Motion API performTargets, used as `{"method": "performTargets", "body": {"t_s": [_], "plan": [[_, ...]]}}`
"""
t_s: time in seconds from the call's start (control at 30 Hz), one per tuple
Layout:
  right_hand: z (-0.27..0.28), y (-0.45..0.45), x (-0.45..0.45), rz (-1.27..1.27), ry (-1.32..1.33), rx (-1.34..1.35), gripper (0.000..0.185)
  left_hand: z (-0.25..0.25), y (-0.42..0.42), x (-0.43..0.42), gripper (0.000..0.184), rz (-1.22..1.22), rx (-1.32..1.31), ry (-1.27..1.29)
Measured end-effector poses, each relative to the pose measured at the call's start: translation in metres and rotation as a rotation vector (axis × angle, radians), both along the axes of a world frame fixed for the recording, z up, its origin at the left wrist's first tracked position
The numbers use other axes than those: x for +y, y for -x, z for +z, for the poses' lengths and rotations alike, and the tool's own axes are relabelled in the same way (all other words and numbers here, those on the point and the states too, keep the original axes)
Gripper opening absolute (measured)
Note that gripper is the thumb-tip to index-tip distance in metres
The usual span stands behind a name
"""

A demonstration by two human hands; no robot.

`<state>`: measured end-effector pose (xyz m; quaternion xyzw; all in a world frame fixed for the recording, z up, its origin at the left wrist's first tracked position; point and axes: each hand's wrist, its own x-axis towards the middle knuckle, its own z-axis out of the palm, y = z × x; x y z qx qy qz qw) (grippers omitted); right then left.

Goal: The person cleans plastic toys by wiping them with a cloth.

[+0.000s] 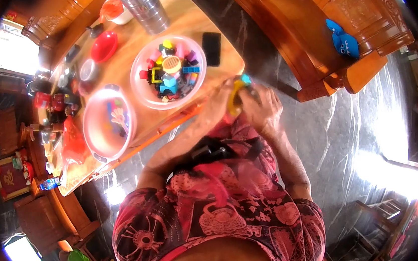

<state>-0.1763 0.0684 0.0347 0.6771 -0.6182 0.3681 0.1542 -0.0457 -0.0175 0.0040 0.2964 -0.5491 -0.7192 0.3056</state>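
Near the table's right corner, my left hand (pixel 217 101) and my right hand (pixel 263 109) are close together in front of my body. Between them is a small yellow toy piece (pixel 234 96), its outline curved and partly covered by my fingers. A teal bit (pixel 245 78) shows at its top end. Both hands are closed on the toy, and its exact kind is hard to make out. To the left of my hands, a clear pinkish basin (pixel 138 86) holds several toy blocks and toy parts (pixel 169 83) in mixed colours.
A second basin (pixel 87 119) with a few toy pieces sits nearer the table's front left. A black phone-like slab (pixel 211 49), a red bowl (pixel 104 46) and a steel flask (pixel 143 3) are on the wooden table (pixel 192 15). A wooden bench (pixel 288 37) bears a blue toy (pixel 345 43).
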Motion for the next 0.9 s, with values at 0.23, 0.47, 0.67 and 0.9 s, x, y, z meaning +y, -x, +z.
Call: {"method": "performTargets", "body": {"t_s": [0.23,0.47,0.67,0.9], "plan": [[-0.005,-0.013,0.006,0.054,-0.27,-0.126,0.024,0.011,-0.008,0.0,0.045,-0.031,-0.114,0.098],[-0.004,-0.02,0.019,0.238,-0.422,-1.141,0.022,0.032,-0.005,0.006,0.037,0.003,-0.061,0.347],[-0.026,-0.013,0.024,0.593,-0.409,-2.146,0.035,0.028,-0.02,-0.003,0.038,0.057,-0.276,0.034],[-0.052,0.001,0.024,0.439,-0.321,-2.466,0.051,0.046,-0.105,-0.043,0.046,0.454,0.229,-0.502]]}}
